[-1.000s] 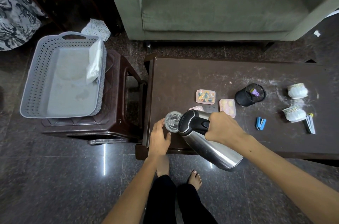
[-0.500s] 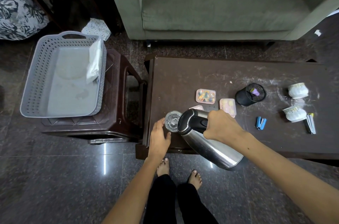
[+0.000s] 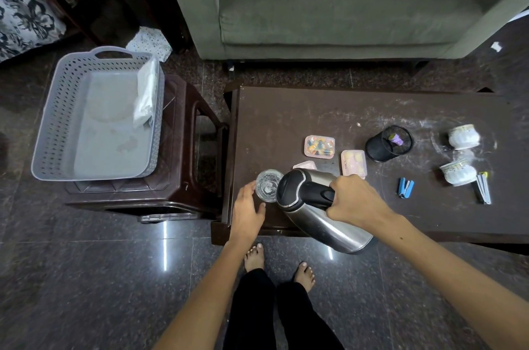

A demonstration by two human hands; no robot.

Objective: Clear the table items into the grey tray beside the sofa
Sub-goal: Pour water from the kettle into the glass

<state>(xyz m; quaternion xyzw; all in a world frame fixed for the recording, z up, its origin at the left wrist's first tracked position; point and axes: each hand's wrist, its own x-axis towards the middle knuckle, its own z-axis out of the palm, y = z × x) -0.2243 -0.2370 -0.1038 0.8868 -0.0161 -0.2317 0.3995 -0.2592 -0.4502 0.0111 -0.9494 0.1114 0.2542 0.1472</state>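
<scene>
With the right hand (image 3: 353, 200) clenched on the tilted steel flask's (image 3: 323, 215) black handle, its top could topple the clear glass tumbler (image 3: 267, 185) just beyond the open left hand's (image 3: 247, 210) fingertips.

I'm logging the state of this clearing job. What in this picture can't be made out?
Head view only:
- Third pink plastic box: mostly hidden by the steel flask.
- Clear drinking glass: whether it holds liquid is unclear.
- Black mesh cup: purple contents too small to identify.
- Right hand: its fingers wrap under the flask handle.
</scene>
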